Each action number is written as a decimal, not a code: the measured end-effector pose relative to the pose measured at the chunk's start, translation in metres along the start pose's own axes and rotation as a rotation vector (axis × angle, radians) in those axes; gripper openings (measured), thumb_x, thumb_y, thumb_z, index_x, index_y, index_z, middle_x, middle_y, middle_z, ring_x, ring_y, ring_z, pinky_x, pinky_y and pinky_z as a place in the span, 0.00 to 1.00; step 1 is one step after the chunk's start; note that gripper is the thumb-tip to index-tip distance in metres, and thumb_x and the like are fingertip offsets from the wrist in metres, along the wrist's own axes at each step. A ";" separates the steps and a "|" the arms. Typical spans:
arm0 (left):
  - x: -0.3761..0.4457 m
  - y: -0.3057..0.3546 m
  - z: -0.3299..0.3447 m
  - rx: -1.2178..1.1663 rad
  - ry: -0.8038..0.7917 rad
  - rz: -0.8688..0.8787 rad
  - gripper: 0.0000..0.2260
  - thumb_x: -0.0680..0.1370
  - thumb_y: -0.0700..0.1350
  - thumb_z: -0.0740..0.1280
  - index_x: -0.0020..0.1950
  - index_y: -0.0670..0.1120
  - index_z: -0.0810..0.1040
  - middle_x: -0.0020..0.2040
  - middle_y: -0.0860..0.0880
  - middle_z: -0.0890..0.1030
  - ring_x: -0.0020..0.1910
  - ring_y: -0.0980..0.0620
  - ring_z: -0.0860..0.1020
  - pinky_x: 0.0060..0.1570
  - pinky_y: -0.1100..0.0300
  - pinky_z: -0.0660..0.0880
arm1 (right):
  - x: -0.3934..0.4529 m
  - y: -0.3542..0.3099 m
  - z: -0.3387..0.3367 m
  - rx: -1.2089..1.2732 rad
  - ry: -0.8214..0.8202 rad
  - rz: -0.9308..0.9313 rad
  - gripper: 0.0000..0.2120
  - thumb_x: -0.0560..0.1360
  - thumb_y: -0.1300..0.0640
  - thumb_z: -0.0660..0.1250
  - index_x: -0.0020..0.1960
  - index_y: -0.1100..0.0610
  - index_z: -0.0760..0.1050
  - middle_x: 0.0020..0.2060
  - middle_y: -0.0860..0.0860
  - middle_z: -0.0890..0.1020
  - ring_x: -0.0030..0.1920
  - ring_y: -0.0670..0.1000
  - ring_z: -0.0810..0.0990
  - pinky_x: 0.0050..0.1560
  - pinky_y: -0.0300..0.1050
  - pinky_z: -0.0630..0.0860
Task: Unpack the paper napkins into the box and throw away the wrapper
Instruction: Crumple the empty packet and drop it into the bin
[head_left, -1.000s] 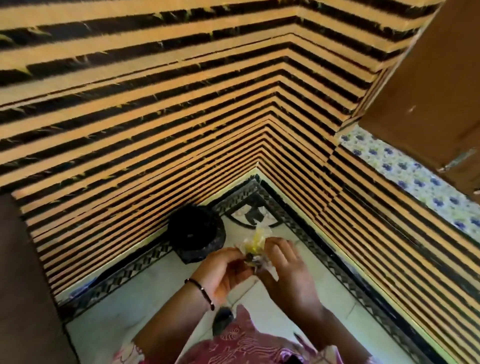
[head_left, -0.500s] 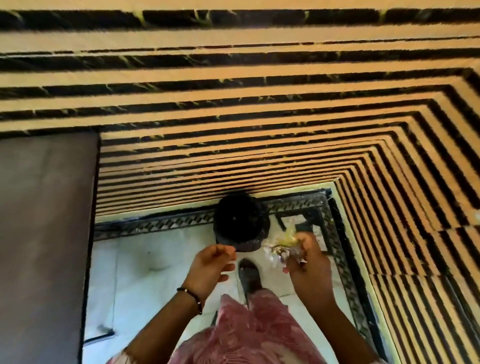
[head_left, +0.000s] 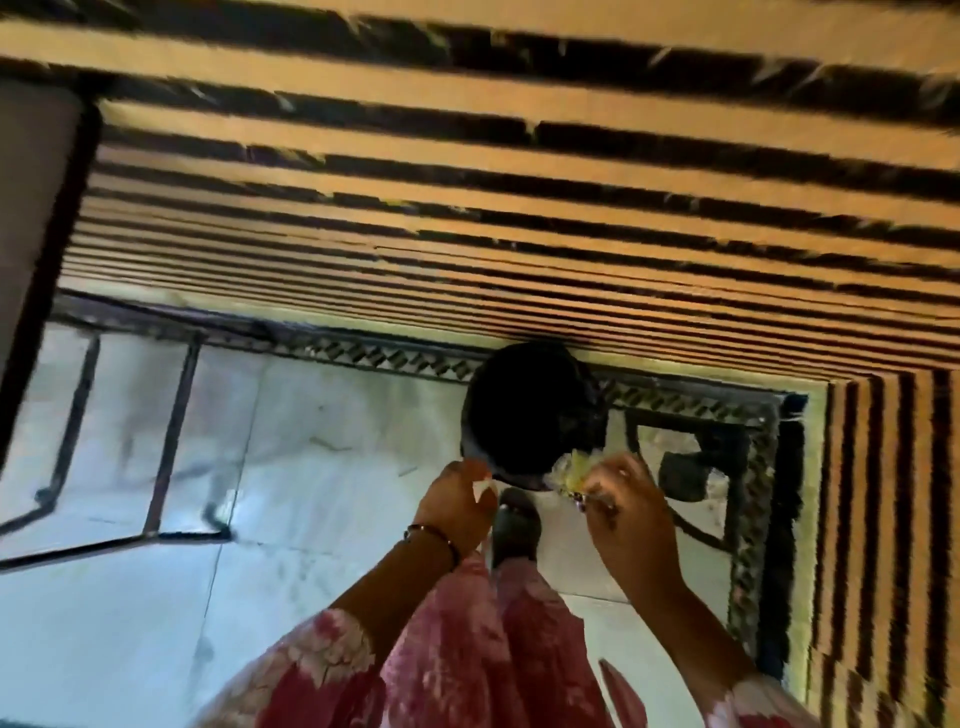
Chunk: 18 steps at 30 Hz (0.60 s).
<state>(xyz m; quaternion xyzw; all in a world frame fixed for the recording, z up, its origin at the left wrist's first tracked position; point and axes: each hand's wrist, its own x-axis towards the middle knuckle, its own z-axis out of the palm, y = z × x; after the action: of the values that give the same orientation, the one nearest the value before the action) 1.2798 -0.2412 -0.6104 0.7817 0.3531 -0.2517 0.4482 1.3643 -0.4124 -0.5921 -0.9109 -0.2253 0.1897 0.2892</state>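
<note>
Pinching the crumpled wrapper (head_left: 571, 470), right hand (head_left: 621, 512) nears the black bin (head_left: 530, 410); left hand (head_left: 460, 501) pinches a scrap.

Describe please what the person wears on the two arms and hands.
The left hand is bare, with a thin dark bracelet round the wrist. The right hand wears nothing visible. Both arms end in loose sleeves of red-pink cloth with a pale pattern, reaching past the elbow.

Whole frame motion-blurred; striped wall (head_left: 519, 218) smeared. Wrapper (head_left: 571, 467): crumpled, mostly hidden behind the right hand (head_left: 623, 509), print unreadable; small pale scrap (head_left: 484, 486) at the left hand (head_left: 457, 504) too blurred to identify. Black bin (head_left: 530, 410): interior dark, contents indiscernible; metal frame (head_left: 171, 441) and dark panel (head_left: 31, 208) cut by the left edge; foot (head_left: 514, 525) partly hidden under pink clothing (head_left: 467, 649).
</note>
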 end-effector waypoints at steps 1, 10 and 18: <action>0.013 -0.006 0.004 0.071 -0.031 0.001 0.14 0.76 0.42 0.62 0.60 0.38 0.73 0.59 0.37 0.76 0.58 0.39 0.75 0.58 0.50 0.71 | 0.012 0.012 0.015 -0.025 -0.048 -0.006 0.08 0.69 0.60 0.60 0.38 0.61 0.77 0.45 0.59 0.78 0.40 0.57 0.79 0.38 0.39 0.72; 0.142 -0.104 0.074 0.420 -0.166 0.054 0.23 0.77 0.47 0.61 0.71 0.45 0.62 0.71 0.44 0.65 0.69 0.43 0.65 0.68 0.52 0.63 | 0.103 0.138 0.205 -0.156 -0.288 0.030 0.10 0.73 0.65 0.61 0.50 0.60 0.79 0.56 0.59 0.77 0.58 0.60 0.76 0.56 0.44 0.71; 0.197 -0.129 0.102 0.571 -0.194 0.065 0.27 0.78 0.46 0.60 0.74 0.43 0.55 0.75 0.43 0.57 0.73 0.42 0.57 0.74 0.49 0.53 | 0.133 0.181 0.290 -0.322 -0.639 0.108 0.31 0.77 0.66 0.56 0.75 0.48 0.52 0.76 0.56 0.53 0.74 0.60 0.55 0.75 0.51 0.53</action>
<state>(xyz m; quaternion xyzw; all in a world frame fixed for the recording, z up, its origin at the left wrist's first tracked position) 1.2944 -0.2211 -0.8661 0.8593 0.1985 -0.3997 0.2498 1.3910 -0.3480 -0.9519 -0.8501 -0.2828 0.4419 0.0468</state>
